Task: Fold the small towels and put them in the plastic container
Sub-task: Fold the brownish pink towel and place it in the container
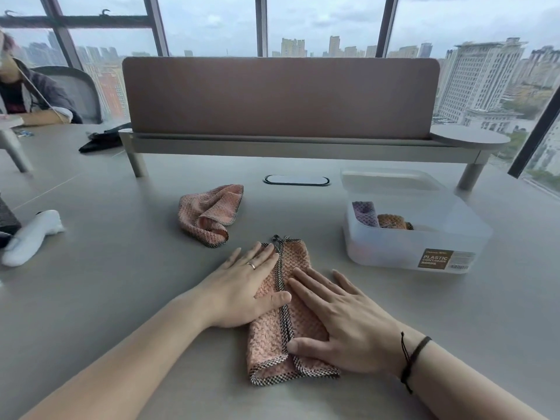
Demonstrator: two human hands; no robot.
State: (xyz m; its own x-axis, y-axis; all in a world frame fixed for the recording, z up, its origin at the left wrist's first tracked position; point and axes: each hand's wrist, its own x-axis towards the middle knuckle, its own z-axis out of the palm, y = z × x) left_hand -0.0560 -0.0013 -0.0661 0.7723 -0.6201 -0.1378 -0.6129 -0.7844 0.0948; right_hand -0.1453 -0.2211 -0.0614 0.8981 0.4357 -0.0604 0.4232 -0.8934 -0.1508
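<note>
The plastic container (394, 256) holds a purple towel (365, 212) beside an orange one (391, 221); left hand (242, 286) and right hand (339, 316) press flat, fingers straight, on the folded towel (269, 338).

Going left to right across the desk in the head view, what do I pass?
White object → crumpled pink towel → left hand → right hand, both flat on the folded pink towel → plastic container holding folded towels.
</note>
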